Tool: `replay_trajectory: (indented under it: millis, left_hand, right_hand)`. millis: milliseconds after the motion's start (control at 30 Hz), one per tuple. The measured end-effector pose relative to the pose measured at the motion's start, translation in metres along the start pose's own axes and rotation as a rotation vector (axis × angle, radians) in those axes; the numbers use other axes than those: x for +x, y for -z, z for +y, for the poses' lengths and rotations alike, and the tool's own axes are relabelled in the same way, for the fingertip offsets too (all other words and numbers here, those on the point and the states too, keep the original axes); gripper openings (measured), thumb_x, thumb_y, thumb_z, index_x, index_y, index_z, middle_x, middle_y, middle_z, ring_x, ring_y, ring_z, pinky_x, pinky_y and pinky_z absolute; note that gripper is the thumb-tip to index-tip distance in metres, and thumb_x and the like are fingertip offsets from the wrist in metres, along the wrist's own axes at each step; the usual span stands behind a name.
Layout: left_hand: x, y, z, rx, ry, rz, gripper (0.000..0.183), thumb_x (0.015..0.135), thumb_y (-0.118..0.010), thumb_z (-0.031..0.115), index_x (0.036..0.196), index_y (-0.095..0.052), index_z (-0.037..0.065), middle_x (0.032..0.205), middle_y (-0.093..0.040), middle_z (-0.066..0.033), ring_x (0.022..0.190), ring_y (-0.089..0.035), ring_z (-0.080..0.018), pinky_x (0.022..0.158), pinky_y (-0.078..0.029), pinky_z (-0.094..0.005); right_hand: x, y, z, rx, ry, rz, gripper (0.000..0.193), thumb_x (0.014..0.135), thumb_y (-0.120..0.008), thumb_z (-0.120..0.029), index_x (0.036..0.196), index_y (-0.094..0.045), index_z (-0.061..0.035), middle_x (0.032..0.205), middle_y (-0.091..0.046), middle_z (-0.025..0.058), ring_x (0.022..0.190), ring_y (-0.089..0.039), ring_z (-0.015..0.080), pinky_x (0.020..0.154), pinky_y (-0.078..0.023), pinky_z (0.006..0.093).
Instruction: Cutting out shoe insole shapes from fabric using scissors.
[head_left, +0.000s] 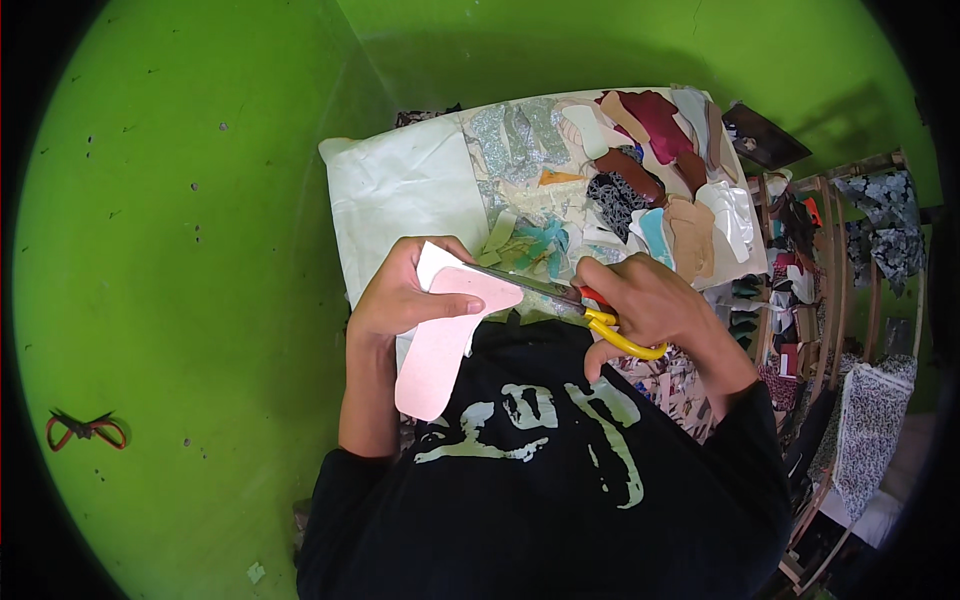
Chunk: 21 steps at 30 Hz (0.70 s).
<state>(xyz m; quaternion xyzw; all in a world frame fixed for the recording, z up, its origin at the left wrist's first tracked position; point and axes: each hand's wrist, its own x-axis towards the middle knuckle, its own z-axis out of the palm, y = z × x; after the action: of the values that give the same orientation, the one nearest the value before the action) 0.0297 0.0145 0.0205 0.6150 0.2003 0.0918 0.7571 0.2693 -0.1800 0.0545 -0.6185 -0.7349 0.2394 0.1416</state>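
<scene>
My left hand (395,300) grips a pale pink sole-shaped piece (432,360), its thumb lying flat across the upper part. A white sheet of material (436,262) sticks out behind the pink piece at its top edge. In my right hand (655,300) is a pair of scissors (535,285) with yellow and red handles, fingers wrapped around the grips. The blades point left and their tips meet the white material close to my left fingers. How far the blades are apart is hard to make out.
Beyond my hands is a table with white cloth (400,190) on its left and many cut scraps (540,150) on its right. A slatted wooden rack (828,270) with fabric pieces stands at right. Red-handled scissors (86,430) hang on the green wall (200,300).
</scene>
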Motion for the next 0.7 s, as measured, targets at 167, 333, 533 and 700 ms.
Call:
replay_trajectory:
  millis: [167,333,533,700]
  left_hand:
    - [-0.002,0.004,-0.004,0.02,-0.003,-0.019,0.027,0.068,-0.087,0.005,0.087,-0.069,0.0,0.077,-0.07,-0.005,0.067,-0.063,-0.0097,0.061,-0.049,-0.0254]
    - [0.0,0.006,-0.011,0.004,-0.031,-0.009,0.024,0.068,-0.086,0.003,0.085,-0.07,-0.002,0.075,-0.071,-0.007,0.066,-0.066,-0.0106,0.059,-0.05,-0.0251]
    - [-0.004,-0.002,-0.006,-0.06,-0.096,0.078,0.026,0.066,-0.087,0.003,0.085,-0.07,-0.002,0.074,-0.071,-0.0069,0.064,-0.065,-0.0111,0.058,-0.05,-0.0253]
    - [-0.005,0.003,-0.004,0.053,-0.045,0.023,0.027,0.066,-0.089,0.004,0.085,-0.07,-0.001,0.074,-0.07,-0.0053,0.066,-0.063,-0.0093,0.059,-0.048,-0.0244]
  right_hand:
    - [0.008,0.009,-0.005,0.042,0.109,0.065,0.094,0.05,-0.08,-0.075,0.098,-0.043,-0.0029,0.074,-0.058,0.0169,0.068,-0.059,0.0427,0.058,-0.046,0.0454]
    - [0.011,-0.002,-0.005,0.025,0.142,0.143,0.095,0.049,-0.079,-0.076,0.098,-0.044,-0.0021,0.088,-0.058,0.0171,0.079,-0.061,0.0397,0.065,-0.047,0.0447]
    - [0.012,0.0,-0.006,0.003,0.155,0.132,0.093,0.052,-0.078,-0.076,0.097,-0.044,-0.0018,0.08,-0.055,0.0158,0.071,-0.059,0.0393,0.061,-0.047,0.0445]
    - [0.009,0.005,-0.01,-0.027,0.158,0.084,0.086,0.057,-0.077,-0.075,0.094,-0.046,-0.003,0.068,-0.054,0.0138,0.06,-0.057,0.0399,0.052,-0.045,0.0439]
